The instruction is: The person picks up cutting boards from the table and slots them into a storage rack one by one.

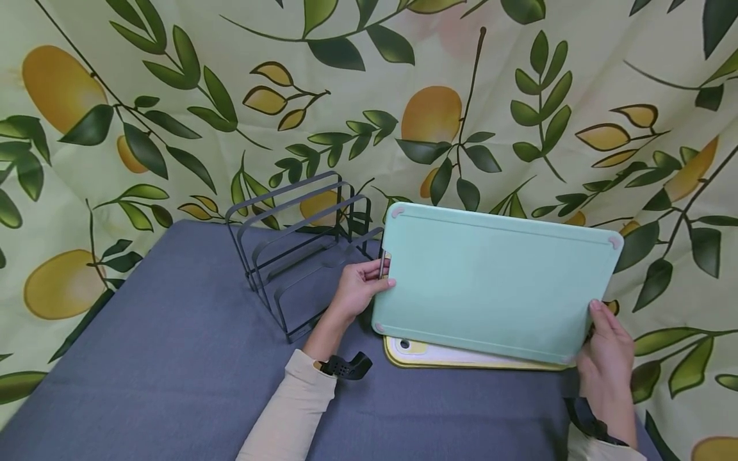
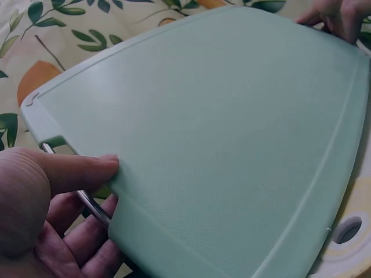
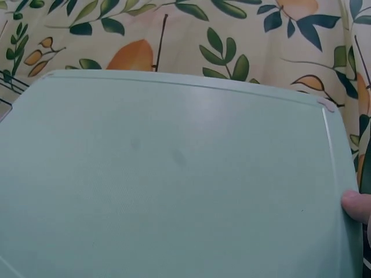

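Both hands hold a mint-green cutting board [image 1: 496, 282] with pinkish corners, tilted up above the table. At its left end my left hand [image 1: 354, 291] grips the side with the metal handle [image 2: 93, 208]; the thumb lies on the face and the fingers curl behind. My right hand [image 1: 608, 355] holds the opposite edge, its thumb [image 3: 355, 205] on the rim and the other fingers hidden behind. Beneath the green board, a white board with a yellow edge [image 1: 461, 356] lies on the table, mostly covered.
Left of the boards stands a black wire rack [image 1: 291, 336] with several upright loops. Blue-grey cloth covers the table [image 1: 173, 358]. Behind it hangs a curtain [image 1: 357, 83] printed with leaves and orange fruit. Each wrist wears a black strap [image 1: 348, 366].
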Action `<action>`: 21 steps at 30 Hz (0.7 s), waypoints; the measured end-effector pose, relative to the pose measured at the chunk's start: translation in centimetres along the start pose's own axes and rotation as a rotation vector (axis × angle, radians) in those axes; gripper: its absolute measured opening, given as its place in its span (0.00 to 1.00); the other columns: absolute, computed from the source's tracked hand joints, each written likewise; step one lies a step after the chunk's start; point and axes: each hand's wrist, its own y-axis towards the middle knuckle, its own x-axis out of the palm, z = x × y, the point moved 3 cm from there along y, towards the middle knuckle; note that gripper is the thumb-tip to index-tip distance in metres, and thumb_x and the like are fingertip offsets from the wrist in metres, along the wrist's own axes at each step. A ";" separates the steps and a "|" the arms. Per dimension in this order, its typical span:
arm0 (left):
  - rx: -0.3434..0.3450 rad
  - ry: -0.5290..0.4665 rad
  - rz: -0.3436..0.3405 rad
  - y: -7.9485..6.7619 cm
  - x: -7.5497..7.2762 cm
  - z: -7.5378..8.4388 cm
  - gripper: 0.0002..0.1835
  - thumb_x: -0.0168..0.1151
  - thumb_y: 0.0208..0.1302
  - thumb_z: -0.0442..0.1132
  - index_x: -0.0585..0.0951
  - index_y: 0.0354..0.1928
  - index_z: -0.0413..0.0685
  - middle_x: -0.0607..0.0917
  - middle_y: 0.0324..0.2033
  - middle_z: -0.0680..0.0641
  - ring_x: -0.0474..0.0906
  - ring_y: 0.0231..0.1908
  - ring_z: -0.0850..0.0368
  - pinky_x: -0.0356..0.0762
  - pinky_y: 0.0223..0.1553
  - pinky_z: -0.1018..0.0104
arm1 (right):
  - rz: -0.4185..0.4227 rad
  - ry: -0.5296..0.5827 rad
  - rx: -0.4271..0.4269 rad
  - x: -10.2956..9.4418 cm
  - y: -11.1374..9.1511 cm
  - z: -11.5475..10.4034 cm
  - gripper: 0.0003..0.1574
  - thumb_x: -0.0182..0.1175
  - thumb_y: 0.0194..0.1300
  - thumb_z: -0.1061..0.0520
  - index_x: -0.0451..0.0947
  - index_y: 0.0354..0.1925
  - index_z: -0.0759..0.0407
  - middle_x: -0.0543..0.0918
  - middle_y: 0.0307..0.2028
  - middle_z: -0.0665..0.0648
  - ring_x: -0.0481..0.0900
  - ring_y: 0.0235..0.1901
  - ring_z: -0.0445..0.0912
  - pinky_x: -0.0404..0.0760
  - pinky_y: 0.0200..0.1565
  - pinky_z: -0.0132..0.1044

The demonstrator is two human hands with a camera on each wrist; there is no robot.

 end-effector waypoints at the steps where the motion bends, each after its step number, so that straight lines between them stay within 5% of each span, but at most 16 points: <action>1: 0.001 0.002 -0.001 0.0 0.0 0.0 0.24 0.69 0.61 0.27 0.80 0.61 0.35 0.86 0.53 0.35 0.86 0.53 0.47 0.85 0.51 0.61 | -0.003 -0.001 -0.007 0.0 0.0 0.0 0.09 0.67 0.66 0.62 0.90 0.43 0.57 0.77 0.49 0.44 0.71 0.49 0.34 0.61 0.62 0.24; 6: 0.019 0.010 -0.008 0.0 -0.1 0.1 0.23 0.69 0.60 0.27 0.82 0.59 0.35 0.87 0.52 0.34 0.87 0.51 0.49 0.85 0.50 0.59 | -0.034 0.062 -0.058 -0.1 0.2 0.4 0.08 0.65 0.66 0.63 0.89 0.42 0.62 0.77 0.48 0.48 0.72 0.49 0.36 0.66 0.57 0.25; 15: 0.050 0.010 -0.032 -0.1 0.0 0.3 0.22 0.69 0.61 0.27 0.82 0.58 0.33 0.87 0.51 0.33 0.87 0.52 0.46 0.85 0.50 0.60 | -0.118 0.255 -0.077 -0.2 0.7 1.7 0.09 0.60 0.69 0.67 0.86 0.36 0.71 0.83 0.43 0.52 0.71 0.58 0.38 0.61 0.65 0.23; 21: 0.056 0.016 0.022 0.0 0.1 0.3 0.21 0.70 0.62 0.30 0.83 0.57 0.35 0.87 0.50 0.35 0.88 0.49 0.50 0.85 0.49 0.63 | -0.133 0.229 -0.106 -0.2 0.9 2.1 0.10 0.60 0.70 0.66 0.87 0.42 0.71 0.83 0.42 0.54 0.72 0.55 0.39 0.63 0.63 0.25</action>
